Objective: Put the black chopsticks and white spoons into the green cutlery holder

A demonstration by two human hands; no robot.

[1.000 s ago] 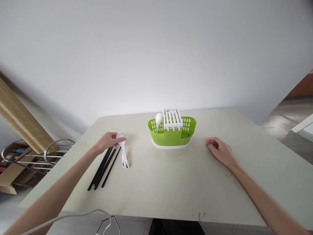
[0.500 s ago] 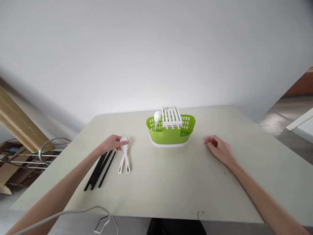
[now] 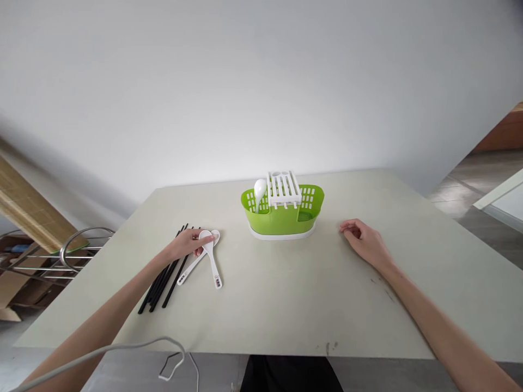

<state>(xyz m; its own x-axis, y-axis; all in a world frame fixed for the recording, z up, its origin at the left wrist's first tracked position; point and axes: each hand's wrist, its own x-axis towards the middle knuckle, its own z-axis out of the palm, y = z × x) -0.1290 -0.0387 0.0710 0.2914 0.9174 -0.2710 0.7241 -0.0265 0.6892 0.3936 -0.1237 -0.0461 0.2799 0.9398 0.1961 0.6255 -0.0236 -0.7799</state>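
Observation:
My left hand (image 3: 188,243) pinches the bowl of a white spoon (image 3: 210,253) between thumb and fingers. Its handle, with a small printed mark, points toward me. Under it, a second white spoon (image 3: 192,268) lies crosswise, its bowl to the upper right and its handle to the lower left. Several black chopsticks (image 3: 164,287) lie left of the spoons, partly hidden beneath my left hand and wrist. My right hand (image 3: 365,243) rests on the table right of the green basket, loosely curled with nothing in it.
A green plastic basket (image 3: 281,222) on a white base stands near the wall. It bears a white slotted rack (image 3: 285,189) and holds an upright white spoon (image 3: 260,190). A grey cable (image 3: 134,344) crosses above my left forearm. A metal rack (image 3: 73,258) stands beyond the table's left edge.
The two spoons have spread apart: the lower one's handle has swung left toward the chopsticks. The upper spoon has tilted slightly, still in my left hand. My right hand keeps its place.

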